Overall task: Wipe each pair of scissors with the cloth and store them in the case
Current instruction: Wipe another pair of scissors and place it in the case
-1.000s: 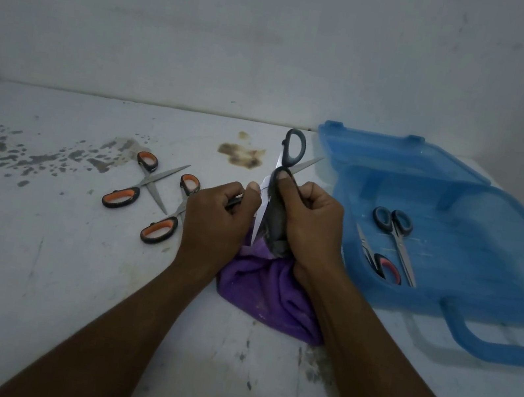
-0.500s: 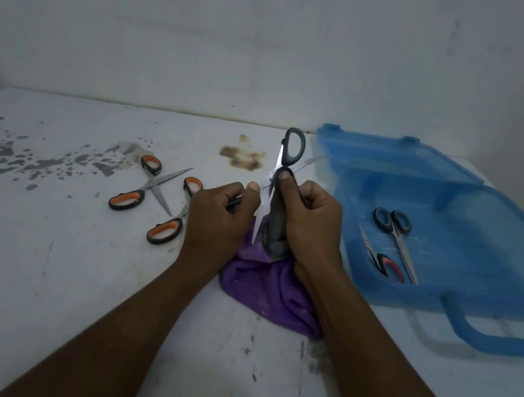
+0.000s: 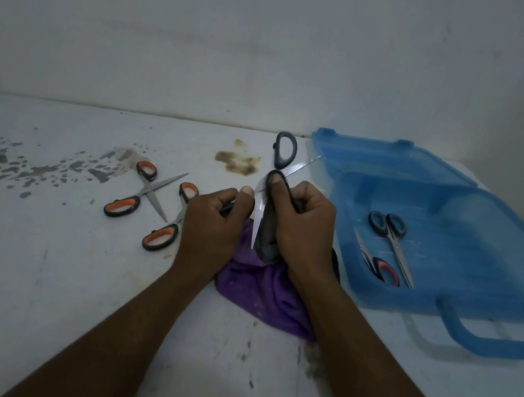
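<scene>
On white table [image 3: 34, 264], at right, blue case [image 3: 459, 210], open. At centre, purple cloth [image 3: 265, 292] under both wrists. Above it, grey-handled scissors [image 3: 285, 152] spread open, gripped by right hand [image 3: 307, 230] at lower handle, pinched by left hand [image 3: 211, 224] at blade; wiping probably underway. At left, two orange-handled pairs [image 3: 145, 194] waiting, seemingly not wiped yet. Inside case already: blue-handled pair [image 3: 388, 240], red-handled pair [image 3: 380, 268]. About halfway

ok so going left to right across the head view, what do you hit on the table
grey splatter stain → open orange-handled scissors → second orange-handled scissors → left hand → grey-handled scissors, gripped by both hands → right hand → blue case. The purple cloth lies under the hands, so it is left out.
</scene>
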